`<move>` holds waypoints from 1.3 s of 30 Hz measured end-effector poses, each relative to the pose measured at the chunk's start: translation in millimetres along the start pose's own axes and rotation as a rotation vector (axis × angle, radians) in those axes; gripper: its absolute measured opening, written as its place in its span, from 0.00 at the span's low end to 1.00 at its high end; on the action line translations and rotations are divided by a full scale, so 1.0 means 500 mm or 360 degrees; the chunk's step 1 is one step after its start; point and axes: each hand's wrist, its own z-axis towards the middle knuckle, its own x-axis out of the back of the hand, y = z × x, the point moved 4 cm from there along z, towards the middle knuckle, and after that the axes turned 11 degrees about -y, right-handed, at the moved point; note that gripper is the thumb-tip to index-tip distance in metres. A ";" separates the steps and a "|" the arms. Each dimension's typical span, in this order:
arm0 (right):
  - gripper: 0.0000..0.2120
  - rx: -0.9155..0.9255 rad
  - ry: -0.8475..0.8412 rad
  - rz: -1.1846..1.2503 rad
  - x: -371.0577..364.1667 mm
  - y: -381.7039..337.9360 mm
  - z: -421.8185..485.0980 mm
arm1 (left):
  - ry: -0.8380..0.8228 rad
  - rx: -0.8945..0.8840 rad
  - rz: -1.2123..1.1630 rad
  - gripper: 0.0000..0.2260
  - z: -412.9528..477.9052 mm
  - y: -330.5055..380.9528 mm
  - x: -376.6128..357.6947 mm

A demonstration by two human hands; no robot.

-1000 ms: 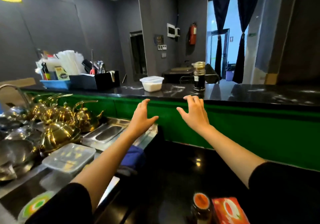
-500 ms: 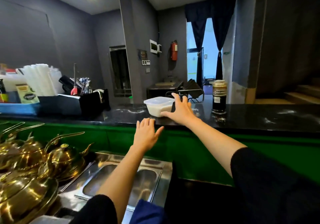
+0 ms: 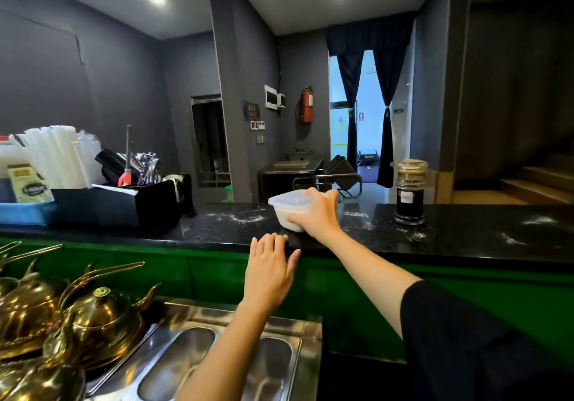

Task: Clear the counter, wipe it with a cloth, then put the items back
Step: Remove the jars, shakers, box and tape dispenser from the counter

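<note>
Black stone bench (image 3: 466, 229) is looking pretty dusty right now, with white powdery smears (image 3: 245, 218) sitting all over the middle of it. I'm guessing that's what the wipe is going to be for.

The right hand (image 3: 318, 215) is reaching across and gripping the white lidded tub (image 3: 287, 205). The fingers are curling over the top edge and the thumb is pressing low on the near side. The tub is sitting close to the near edge of the bench, roughly in the middle. I honestly can't tell if it's lifting off yet or just resting there.

The left hand (image 3: 270, 271) is holding nothing. It's flat with the fingers straight and together, hovering just at the near lip of the bench, below and left of the tub. My read is that it's waiting to catch the tub's underside, since a one-sided grip on a full tub is asking for a tilt.

A tall jar (image 3: 410, 195) of dark stuff is standing upright well to the right, untouched. The black organiser (image 3: 133, 201), stuffed with cutlery and straws, is crowding the far left.

So this looks like the clearing stage just getting going. Brass teapots (image 3: 99, 316) are piling up near left, below the bench.
</note>
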 end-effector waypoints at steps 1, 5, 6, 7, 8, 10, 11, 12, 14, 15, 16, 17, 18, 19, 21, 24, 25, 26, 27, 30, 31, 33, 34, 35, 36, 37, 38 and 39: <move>0.32 0.0033 0.0011 0.0038 0.013 0.001 -0.012 | -0.0043 0.0005 0.0002 0.25 0.002 -0.001 0.007; 0.36 0.0091 0.0150 0.0100 0.130 0.022 -0.088 | -0.0251 0.0173 -0.0137 0.16 0.029 0.016 0.068; 0.36 0.0106 0.0191 0.0113 0.163 0.028 -0.112 | -0.0232 0.0221 -0.0229 0.13 0.039 0.025 0.088; 0.35 0.0130 0.0228 0.0118 0.199 0.038 -0.141 | -0.0190 0.0241 -0.0324 0.11 0.050 0.042 0.105; 0.34 0.0158 0.0258 0.0109 0.234 0.046 -0.173 | -0.0150 0.0225 -0.0421 0.11 0.061 0.067 0.118; 0.36 0.0207 0.0291 0.0065 0.295 0.068 -0.238 | -0.0138 0.0092 -0.0620 0.13 0.093 0.140 0.127; 0.37 0.0224 0.0305 0.0044 0.318 0.081 -0.267 | -0.0167 0.0029 -0.0701 0.13 0.113 0.176 0.123; 0.38 0.0219 0.0318 0.0016 0.343 0.100 -0.294 | -0.0201 -0.0030 -0.0765 0.13 0.132 0.218 0.116; 0.42 0.0153 0.0312 -0.0050 0.387 0.144 -0.340 | -0.0275 -0.0109 -0.0828 0.11 0.171 0.297 0.101; 0.45 0.0112 0.0301 -0.0090 0.410 0.168 -0.360 | -0.0318 -0.0125 -0.0836 0.11 0.189 0.334 0.091; 0.47 0.0075 0.0289 -0.0128 0.431 0.191 -0.377 | -0.0355 -0.0117 -0.0855 0.12 0.206 0.362 0.081; 0.48 0.0037 0.0291 -0.0160 0.455 0.216 -0.393 | -0.0379 -0.0098 -0.0908 0.16 0.224 0.390 0.069; 0.48 0.0005 0.0304 -0.0184 0.478 0.238 -0.410 | -0.0386 -0.0073 -0.0977 0.21 0.240 0.411 0.057; 0.48 -0.0018 0.0323 -0.0204 0.501 0.258 -0.425 | -0.0383 -0.0035 -0.1045 0.26 0.256 0.429 0.043; 0.49 -0.0048 0.0345 -0.0249 0.536 0.287 -0.447 | -0.0367 0.0071 -0.1150 0.35 0.286 0.446 0.012; 0.49 -0.0073 0.0397 -0.0265 0.576 0.325 -0.469 | -0.0337 0.0220 -0.1322 0.40 0.329 0.460 -0.035; 0.49 -0.0079 0.0408 -0.0266 0.587 0.335 -0.474 | -0.0336 0.0239 -0.1366 0.37 0.342 0.467 -0.046; 0.48 -0.0085 0.0412 -0.0267 0.593 0.343 -0.476 | -0.0331 0.0264 -0.1396 0.34 0.349 0.468 -0.052; 0.48 -0.0094 0.0425 -0.0269 0.602 0.352 -0.481 | -0.0311 0.0281 -0.1425 0.31 0.353 0.474 -0.054; 0.47 -0.0109 0.0501 -0.0247 0.618 0.362 -0.494 | -0.0237 0.0321 -0.1489 0.27 0.331 0.489 -0.037; 0.47 -0.0120 0.0528 -0.0233 0.619 0.362 -0.496 | -0.0224 0.0297 -0.1487 0.26 0.318 0.493 -0.028; 0.46 -0.0142 0.0588 -0.0187 0.618 0.358 -0.505 | -0.0189 0.0203 -0.1523 0.26 0.272 0.500 -0.002; 0.45 -0.0145 0.0615 -0.0157 0.616 0.352 -0.512 | -0.0162 0.0152 -0.1558 0.26 0.241 0.501 0.013; 0.45 -0.0152 0.0636 -0.0123 0.613 0.347 -0.521 | -0.0137 0.0089 -0.1599 0.26 0.208 0.501 0.026; 0.44 -0.0161 0.0653 -0.0092 0.611 0.344 -0.530 | -0.0125 0.0031 -0.1634 0.26 0.177 0.502 0.040; 0.44 -0.0173 0.0658 -0.0058 0.605 0.340 -0.542 | -0.0121 -0.0019 -0.1668 0.25 0.141 0.502 0.054; 0.44 -0.0178 0.0659 -0.0019 0.598 0.335 -0.554 | -0.0140 -0.0056 -0.1712 0.26 0.103 0.504 0.068; 0.44 -0.0174 0.0653 0.0023 0.589 0.329 -0.567 | -0.0171 -0.0088 -0.1770 0.27 0.067 0.506 0.075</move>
